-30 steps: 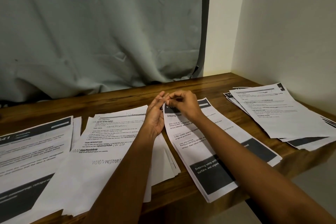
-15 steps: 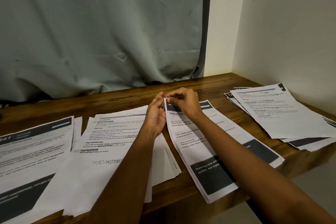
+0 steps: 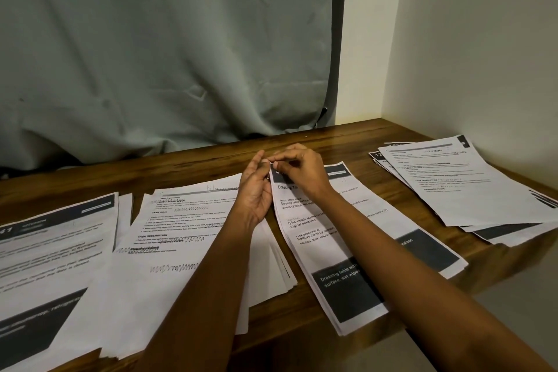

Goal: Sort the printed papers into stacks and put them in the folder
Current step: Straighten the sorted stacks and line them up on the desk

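Several stacks of printed papers lie on a wooden table (image 3: pixel 211 160). In the middle lies a sheet headed "Dressing Table" (image 3: pixel 347 238) with dark blocks at its lower end. My left hand (image 3: pixel 256 193) and my right hand (image 3: pixel 302 172) meet at its far left corner, both pinching that corner. Left of it lies a text-only stack (image 3: pixel 181 235). At the far left a stack with a dark header (image 3: pixel 51 244) reaches the table's front edge. Another stack (image 3: pixel 471 187) lies at the right by the wall. No folder is in view.
A grey curtain (image 3: pixel 166 54) hangs behind the table and touches its back edge. A white wall (image 3: pixel 483 54) closes the right side. The middle sheet and the left stacks overhang the table's front edge (image 3: pixel 302 338).
The sheet's far left corner has lifted slightly and both hands have shifted a little further away on it. The stacks have not moved.
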Tool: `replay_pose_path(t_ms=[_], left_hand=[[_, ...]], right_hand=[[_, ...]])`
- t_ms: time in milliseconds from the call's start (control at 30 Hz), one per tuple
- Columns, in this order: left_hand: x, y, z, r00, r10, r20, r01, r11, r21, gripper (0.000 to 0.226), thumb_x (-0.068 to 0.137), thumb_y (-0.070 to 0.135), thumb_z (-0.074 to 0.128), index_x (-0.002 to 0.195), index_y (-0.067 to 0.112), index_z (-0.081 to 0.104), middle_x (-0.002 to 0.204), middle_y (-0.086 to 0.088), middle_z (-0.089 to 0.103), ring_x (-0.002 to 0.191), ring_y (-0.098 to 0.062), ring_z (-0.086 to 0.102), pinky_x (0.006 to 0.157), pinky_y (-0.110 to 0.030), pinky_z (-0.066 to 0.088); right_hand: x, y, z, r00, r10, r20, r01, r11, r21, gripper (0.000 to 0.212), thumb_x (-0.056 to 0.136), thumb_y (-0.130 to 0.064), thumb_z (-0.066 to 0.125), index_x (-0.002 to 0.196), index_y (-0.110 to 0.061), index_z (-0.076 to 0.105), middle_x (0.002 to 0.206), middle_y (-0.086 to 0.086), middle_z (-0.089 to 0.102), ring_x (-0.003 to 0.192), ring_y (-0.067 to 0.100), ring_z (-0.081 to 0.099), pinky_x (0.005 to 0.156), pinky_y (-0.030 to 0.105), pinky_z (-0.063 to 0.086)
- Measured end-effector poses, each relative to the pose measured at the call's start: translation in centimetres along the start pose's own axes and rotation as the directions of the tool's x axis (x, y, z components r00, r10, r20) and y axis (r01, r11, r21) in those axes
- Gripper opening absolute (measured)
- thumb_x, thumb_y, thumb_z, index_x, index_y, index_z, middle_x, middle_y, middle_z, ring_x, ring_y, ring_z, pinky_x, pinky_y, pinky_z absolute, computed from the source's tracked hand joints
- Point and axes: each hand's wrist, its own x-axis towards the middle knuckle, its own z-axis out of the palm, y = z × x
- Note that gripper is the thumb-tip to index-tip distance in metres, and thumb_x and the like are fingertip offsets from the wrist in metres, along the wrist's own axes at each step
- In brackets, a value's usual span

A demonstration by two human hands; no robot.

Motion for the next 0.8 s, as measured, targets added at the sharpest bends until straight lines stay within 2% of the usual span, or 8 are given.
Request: replay_pose_path(t_ms=[200, 367, 433, 500, 567, 633, 733, 800], left_hand=[[0.0, -0.1, 0.0, 1.000, 0.013, -0.005, -0.013, 1.000, 0.007, 0.047, 0.096, 0.001, 0.048, 0.142, 0.007, 0.039, 0.121, -0.016, 0.063, 0.103, -0.022, 0.066, 0.088, -0.030, 0.055], [-0.2, 0.1, 0.3, 1.000, -0.003, -0.026, 0.003, 1.000, 0.019, 0.048, 0.096, -0.004, 0.046, 0.142, 0.006, 0.038, 0.123, -0.010, 0.063, 0.103, -0.023, 0.067, 0.079, -0.031, 0.058], [-0.1, 0.0, 0.3, 0.997, 0.016, -0.075, -0.011, 0.998, 0.062, 0.045, 0.097, -0.003, 0.044, 0.140, 0.007, 0.040, 0.128, -0.013, 0.061, 0.100, -0.021, 0.067, 0.080, -0.032, 0.058], [0.1, -0.2, 0.1, 0.990, 0.052, -0.134, -0.030, 0.986, 0.161, 0.041, 0.097, -0.001, 0.045, 0.138, 0.008, 0.043, 0.129, -0.011, 0.060, 0.095, -0.015, 0.067, 0.079, -0.031, 0.058], [0.4, -0.6, -0.2, 0.978, 0.087, -0.190, -0.035, 0.965, 0.260, 0.034, 0.098, 0.003, 0.047, 0.131, 0.011, 0.049, 0.123, -0.007, 0.062, 0.090, -0.011, 0.066, 0.074, -0.028, 0.059], [0.7, -1.1, -0.5, 0.962, 0.137, -0.236, -0.047, 0.935, 0.353, 0.024, 0.099, 0.006, 0.047, 0.119, 0.016, 0.054, 0.122, -0.006, 0.063, 0.091, -0.010, 0.065, 0.072, -0.027, 0.057], [0.9, -1.7, -0.6, 0.942, 0.238, -0.237, -0.087, 0.854, 0.513, 0.020, 0.100, 0.008, 0.045, 0.115, 0.016, 0.056, 0.120, -0.005, 0.065, 0.089, -0.006, 0.065, 0.063, -0.020, 0.054], [0.8, -1.9, -0.6, 0.932, 0.285, -0.225, -0.105, 0.805, 0.584, 0.020, 0.101, 0.010, 0.045, 0.116, 0.015, 0.057, 0.118, -0.004, 0.066, 0.088, -0.006, 0.065, 0.062, -0.020, 0.053]], right_hand=[[-0.1, 0.0, 0.3, 0.993, 0.096, -0.073, -0.088, 0.990, 0.112, 0.027, 0.076, -0.006, 0.075, 0.102, -0.011, 0.071, 0.106, 0.005, 0.062, 0.097, 0.014, 0.061, 0.085, 0.020, 0.050], [0.0, 0.8, -0.1, 0.974, 0.221, -0.038, -0.215, 0.968, 0.132, 0.035, 0.078, -0.012, 0.076, 0.111, -0.010, 0.065, 0.112, 0.006, 0.066, 0.105, 0.018, 0.061, 0.087, 0.023, 0.051], [0.2, 0.9, -1.1, 0.964, 0.266, -0.021, -0.265, 0.964, 0.029, 0.033, 0.084, -0.015, 0.070, 0.116, -0.009, 0.063, 0.117, 0.006, 0.065, 0.109, 0.018, 0.060, 0.092, 0.026, 0.049], [0.4, 1.5, -2.8, 0.937, 0.349, -0.005, -0.345, 0.923, -0.170, 0.034, 0.089, -0.014, 0.064, 0.121, -0.008, 0.059, 0.123, 0.006, 0.061, 0.113, 0.020, 0.057, 0.091, 0.024, 0.044], [0.6, 3.1, -4.7, 0.886, 0.464, 0.003, -0.430, 0.825, -0.367, 0.028, 0.090, -0.015, 0.062, 0.116, -0.006, 0.058, 0.119, 0.009, 0.061, 0.106, 0.021, 0.058, 0.084, 0.025, 0.043], [0.3, 4.5, -6.2, 0.836, 0.548, -0.013, -0.475, 0.712, -0.518, 0.017, 0.089, -0.018, 0.063, 0.101, -0.006, 0.060, 0.107, 0.011, 0.064, 0.099, 0.023, 0.058, 0.080, 0.029, 0.045], [-0.7, 5.5, -7.5, 0.823, 0.567, -0.027, -0.460, 0.638, -0.618, 0.011, 0.086, -0.020, 0.063, 0.078, -0.012, 0.060, 0.091, 0.008, 0.061, 0.103, 0.027, 0.055, 0.094, 0.036, 0.037], [-1.1, 6.3, -7.5, 0.831, 0.553, -0.058, -0.477, 0.656, -0.585, 0.013, 0.085, -0.023, 0.063, 0.083, -0.010, 0.065, 0.095, 0.009, 0.063, 0.106, 0.027, 0.052, 0.099, 0.037, 0.031]])
